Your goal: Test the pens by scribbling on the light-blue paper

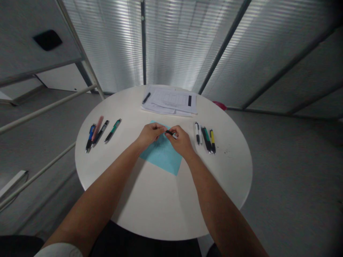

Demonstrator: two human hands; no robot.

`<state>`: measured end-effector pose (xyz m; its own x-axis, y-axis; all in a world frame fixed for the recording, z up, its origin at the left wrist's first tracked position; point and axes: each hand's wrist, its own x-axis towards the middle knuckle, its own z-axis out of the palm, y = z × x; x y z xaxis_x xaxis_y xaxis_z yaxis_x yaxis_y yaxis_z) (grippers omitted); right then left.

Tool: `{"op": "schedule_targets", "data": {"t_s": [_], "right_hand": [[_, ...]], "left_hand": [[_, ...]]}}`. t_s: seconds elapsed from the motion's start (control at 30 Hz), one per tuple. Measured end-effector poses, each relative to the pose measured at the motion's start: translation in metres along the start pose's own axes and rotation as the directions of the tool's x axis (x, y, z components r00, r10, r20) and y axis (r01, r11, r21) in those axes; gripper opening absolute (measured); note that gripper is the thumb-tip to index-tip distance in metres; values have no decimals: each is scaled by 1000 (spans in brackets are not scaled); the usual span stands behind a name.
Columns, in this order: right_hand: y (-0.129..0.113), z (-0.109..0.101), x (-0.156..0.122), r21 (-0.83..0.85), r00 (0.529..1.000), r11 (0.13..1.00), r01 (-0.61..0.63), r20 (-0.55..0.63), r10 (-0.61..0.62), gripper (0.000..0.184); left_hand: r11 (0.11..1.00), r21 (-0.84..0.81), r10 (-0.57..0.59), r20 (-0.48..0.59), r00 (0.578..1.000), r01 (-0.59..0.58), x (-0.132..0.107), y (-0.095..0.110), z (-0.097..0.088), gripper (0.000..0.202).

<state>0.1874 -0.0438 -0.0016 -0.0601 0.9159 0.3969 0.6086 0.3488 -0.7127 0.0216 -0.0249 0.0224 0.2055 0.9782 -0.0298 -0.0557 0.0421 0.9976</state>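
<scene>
Black pen (169, 132) pinched in the nearly shut right hand (180, 141); left hand (150, 134) curled, fingertips on the pen's end; both over blue paper (162, 155) on a white table (230, 178); far papers (171, 100) too blurry to read.

Over a light blue sheet (163, 157) on a round white worktop (150, 210), the right hand (180, 141) pinches a small black pen part (169, 132), with the left hand (150, 135) just beside it. Pens (100, 134) lie to the left, more pens (205, 139) to the right, and printed papers (170, 101) beyond.
</scene>
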Motion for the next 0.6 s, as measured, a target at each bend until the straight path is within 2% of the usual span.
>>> {"op": "schedule_targets", "data": {"t_s": [0.33, 0.4, 0.53, 0.6], "right_hand": [[-1, -3, 1, 51, 992, 990, 129, -20, -128, 12], [-2, -2, 1, 76, 995, 992, 101, -23, -99, 11], [1, 2, 1, 132, 999, 991, 17, -48, -10, 26], [2, 3, 2, 111, 998, 994, 25, -63, -18, 22]], "left_hand": [[990, -128, -46, 49, 998, 51, 1, -3, -2, 30], [986, -156, -55, 61, 997, 64, 1, -3, -3, 32], [968, -236, -78, 26, 997, 82, 1, -2, -2, 38], [961, -264, -83, -1, 997, 80, 1, -2, -2, 40]]}}
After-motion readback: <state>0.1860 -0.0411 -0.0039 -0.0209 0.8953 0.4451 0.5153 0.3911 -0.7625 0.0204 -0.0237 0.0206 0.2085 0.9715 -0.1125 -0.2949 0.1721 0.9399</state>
